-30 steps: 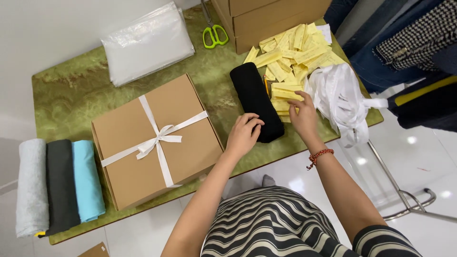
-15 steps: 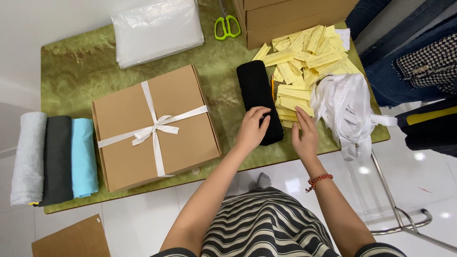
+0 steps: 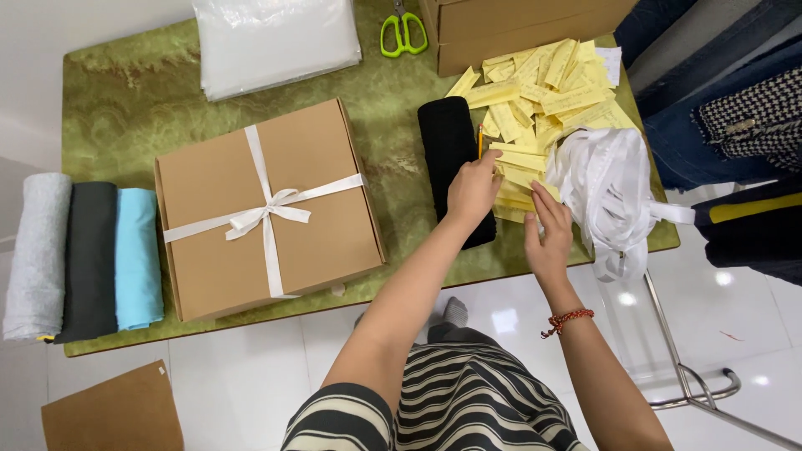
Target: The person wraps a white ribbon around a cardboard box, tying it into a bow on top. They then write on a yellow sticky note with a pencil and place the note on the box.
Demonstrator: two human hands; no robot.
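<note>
here the left hand [image 3: 473, 190] rests over the right edge of the black rolled cloth [image 3: 451, 150], fingers reaching onto the nearest yellow paper slips [image 3: 535, 108]; an orange pencil [image 3: 480, 140] stands just above its fingertips, and i cannot tell whether the fingers grip it or only touch it. the right hand [image 3: 550, 235] lies flat and loosely spread on the lower slips, palm down, holding nothing; it seems to pin the loose strips so they do not slide. the slips form a scattered heap toward the far right corner of the surface [image 3: 125, 100], its near end right under both hands. a bundle of white ribbon [image 3: 606, 188] lies touching the heap at the right edge, part hanging over it, just beside the right hand. the brown box tied with white ribbon [image 3: 267, 209] sits mid-surface near the front edge, well apart from both hands, closed and bowed. three rolled towels [image 3: 79, 255], grey, dark and light blue, line the left front corner side by side. green scissors [image 3: 404, 33] and a clear plastic bag [image 3: 276, 42] lie along the far edge, beside a cardboard carton [image 3: 518, 29].
</note>
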